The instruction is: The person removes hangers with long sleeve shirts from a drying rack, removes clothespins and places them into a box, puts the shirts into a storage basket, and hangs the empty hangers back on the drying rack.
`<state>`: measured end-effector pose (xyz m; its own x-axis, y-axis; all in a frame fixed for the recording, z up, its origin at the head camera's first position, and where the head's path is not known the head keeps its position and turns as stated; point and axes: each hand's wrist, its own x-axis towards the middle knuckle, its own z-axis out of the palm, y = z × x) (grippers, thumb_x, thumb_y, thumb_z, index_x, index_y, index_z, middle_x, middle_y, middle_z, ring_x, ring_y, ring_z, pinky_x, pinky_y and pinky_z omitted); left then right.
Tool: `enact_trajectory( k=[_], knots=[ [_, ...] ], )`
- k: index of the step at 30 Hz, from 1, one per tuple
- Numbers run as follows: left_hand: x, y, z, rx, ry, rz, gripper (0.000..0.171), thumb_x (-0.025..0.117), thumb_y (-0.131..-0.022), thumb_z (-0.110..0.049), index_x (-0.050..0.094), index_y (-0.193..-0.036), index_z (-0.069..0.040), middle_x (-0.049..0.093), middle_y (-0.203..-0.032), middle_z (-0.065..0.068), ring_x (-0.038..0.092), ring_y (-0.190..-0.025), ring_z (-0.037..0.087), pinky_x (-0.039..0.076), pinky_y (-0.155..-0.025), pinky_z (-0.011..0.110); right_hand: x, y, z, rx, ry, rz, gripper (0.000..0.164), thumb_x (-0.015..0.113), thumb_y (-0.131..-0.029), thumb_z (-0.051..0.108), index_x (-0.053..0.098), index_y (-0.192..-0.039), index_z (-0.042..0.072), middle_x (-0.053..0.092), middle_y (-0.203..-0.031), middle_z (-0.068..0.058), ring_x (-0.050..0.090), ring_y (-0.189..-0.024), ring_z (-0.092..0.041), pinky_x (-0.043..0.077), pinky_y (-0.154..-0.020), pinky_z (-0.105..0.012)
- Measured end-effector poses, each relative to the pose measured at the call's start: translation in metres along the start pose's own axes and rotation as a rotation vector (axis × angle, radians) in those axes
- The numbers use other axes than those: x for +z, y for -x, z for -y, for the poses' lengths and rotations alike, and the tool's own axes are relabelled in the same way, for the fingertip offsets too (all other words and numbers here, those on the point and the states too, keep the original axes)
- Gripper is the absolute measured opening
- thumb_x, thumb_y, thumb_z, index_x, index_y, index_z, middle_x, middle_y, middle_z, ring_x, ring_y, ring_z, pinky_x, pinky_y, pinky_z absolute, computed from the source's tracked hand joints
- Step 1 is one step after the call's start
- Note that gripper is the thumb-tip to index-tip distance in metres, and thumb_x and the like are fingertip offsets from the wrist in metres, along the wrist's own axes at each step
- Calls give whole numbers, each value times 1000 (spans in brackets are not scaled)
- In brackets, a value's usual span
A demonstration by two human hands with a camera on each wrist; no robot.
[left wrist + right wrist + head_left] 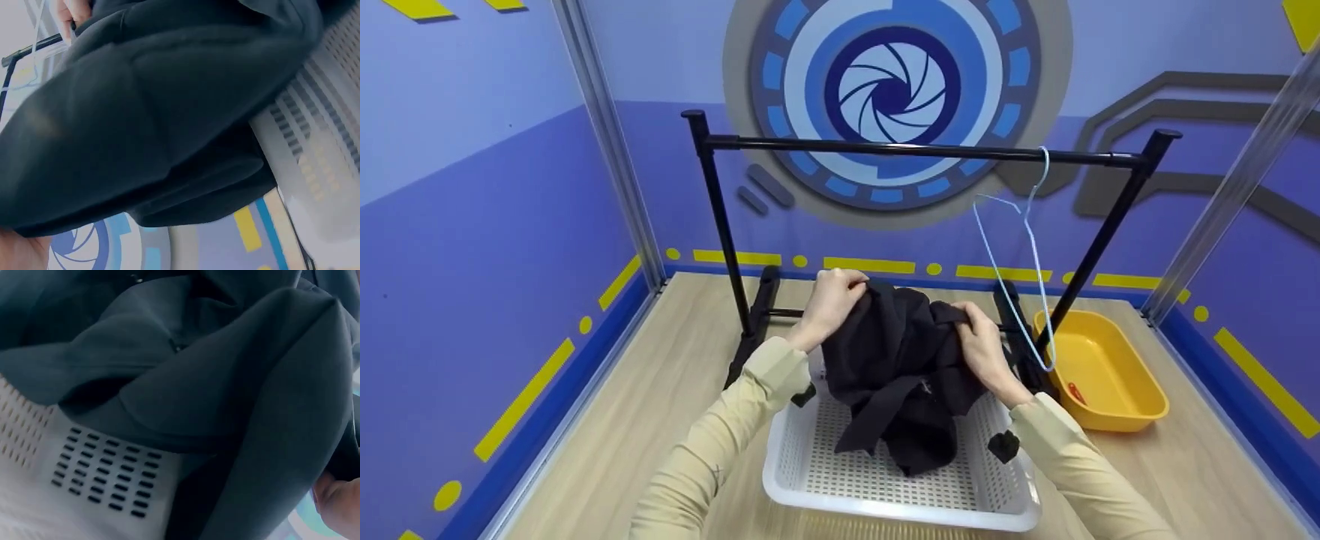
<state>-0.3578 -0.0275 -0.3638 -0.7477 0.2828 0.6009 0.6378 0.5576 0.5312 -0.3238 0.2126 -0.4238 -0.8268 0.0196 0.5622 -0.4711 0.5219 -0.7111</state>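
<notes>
A dark, bunched-up garment [900, 352] hangs between my two hands over a white perforated basket [885, 506], and its lower folds droop inside the rim. My left hand [834, 296] pinches the garment's upper left edge. Its upper right side is gripped by my right hand [981, 345], thumb and fingers closed on the cloth. In the left wrist view a broad fold of the garment [129, 124] fills most of the picture. Loose folds of the garment [225, 394] also cover much of the right wrist view, above the basket wall [107, 467].
A black clothes rack [885, 148] stands behind the basket. From the right part of its bar hangs a light blue wire hanger [1039, 262]. A yellow tub [1110, 375] with a small red item [1075, 392] in it sits at the right, close to the rack's leg.
</notes>
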Motion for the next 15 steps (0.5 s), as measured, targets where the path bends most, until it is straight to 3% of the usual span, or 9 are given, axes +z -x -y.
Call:
enact_trajectory(
  k=[6, 11, 15],
  knots=[
    [-2, -1, -6, -50, 131, -47, 13, 59, -85, -2, 71, -90, -1, 66, -85, 7, 62, -77, 16, 45, -68, 22, -5, -3, 34, -77, -152, -65, 14, 47, -87, -13, 59, -94, -11, 59, -93, -22, 53, -89, -31, 38, -78, -27],
    [-3, -2, -21, -5, 186, -110, 14, 58, -84, -1, 70, -91, -2, 66, -87, 6, 61, -79, 13, 44, -70, 21, -11, -7, 67, -108, -205, -80, 13, 46, -86, -15, 57, -94, -15, 57, -93, -25, 51, -89, -29, 36, -79, -24],
    [-5, -1, -31, 24, 221, -112, 15, 58, -86, -1, 69, -95, -2, 66, -91, 7, 61, -82, 11, 44, -72, 20, -15, -9, 80, -135, -215, -68, 15, 46, -87, -14, 57, -97, -15, 57, -95, -24, 52, -89, -26, 37, -79, -25]
  ],
)
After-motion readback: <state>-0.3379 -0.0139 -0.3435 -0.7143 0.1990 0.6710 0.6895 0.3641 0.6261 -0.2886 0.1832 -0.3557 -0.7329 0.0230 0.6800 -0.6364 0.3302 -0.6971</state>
